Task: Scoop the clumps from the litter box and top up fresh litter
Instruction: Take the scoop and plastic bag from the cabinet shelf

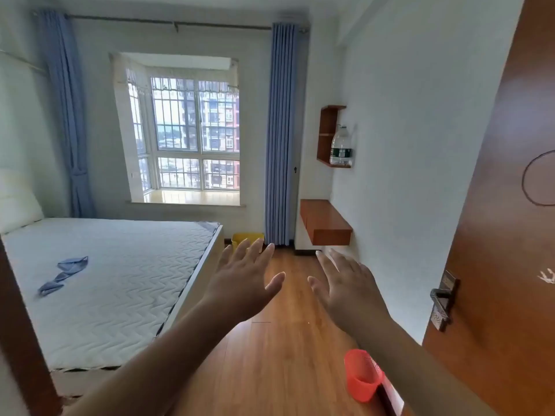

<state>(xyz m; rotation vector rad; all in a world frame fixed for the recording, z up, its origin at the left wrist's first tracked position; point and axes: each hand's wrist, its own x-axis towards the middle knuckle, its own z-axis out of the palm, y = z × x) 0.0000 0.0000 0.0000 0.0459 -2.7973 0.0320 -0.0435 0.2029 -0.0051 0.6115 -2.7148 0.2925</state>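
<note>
Both grips released: left hand (240,283), right hand (348,283) flat-fingered above glossy wood-plank floor (285,355).

bare mattress (99,283), blue curtains (280,130), water bottle (341,145) on wall shelf (326,132)

- The left hand (243,283) is held out in front, back up, fingers straight and spread, holding nothing.
- The right hand (350,285) is held out beside it the same way, not touching it.
- Both bare arms reach forward.
</note>
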